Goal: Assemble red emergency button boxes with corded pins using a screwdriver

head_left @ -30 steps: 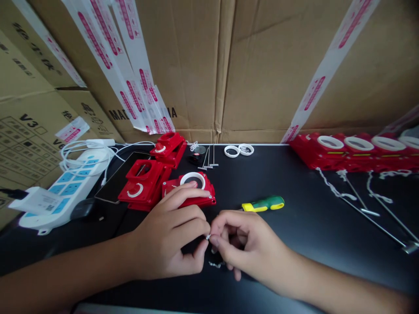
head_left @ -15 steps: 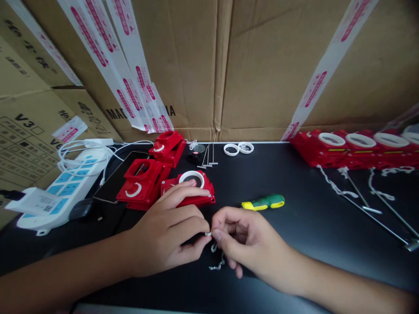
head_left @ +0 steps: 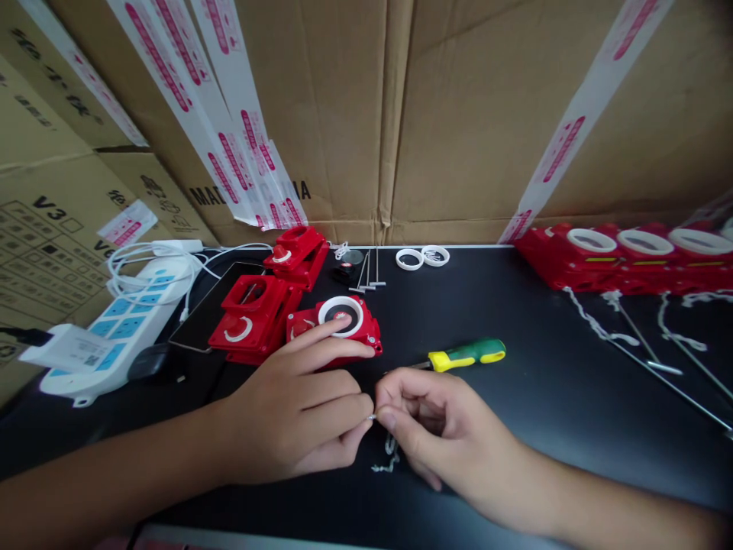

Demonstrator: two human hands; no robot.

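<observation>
A thin white string (head_left: 392,451) hangs below my right hand (head_left: 447,431), whose thumb and forefinger are pinched on it. My left hand (head_left: 314,409) meets it fingertip to fingertip, its lower fingers closed on a tiny bit of the string showing between the hands. Its upper fingers stretch across a red plastic case with a white ring (head_left: 362,325). Just beyond my right hand lies a screwdriver (head_left: 469,354) with a green and yellow handle, its shaft partly hidden.
Other red cases (head_left: 252,313) stand at left, beside a dark flat panel and a white power strip (head_left: 123,321). Small metal T-shaped rods (head_left: 369,275) and white rings (head_left: 409,260) lie at the back. Red units (head_left: 607,263) with strings and rods line the right. Cardboard (head_left: 458,114) walls the back.
The fingertips of both hands have drawn closer, and less of the string shows between them. My left lower fingers have closed up. The whole view has shifted slightly.
</observation>
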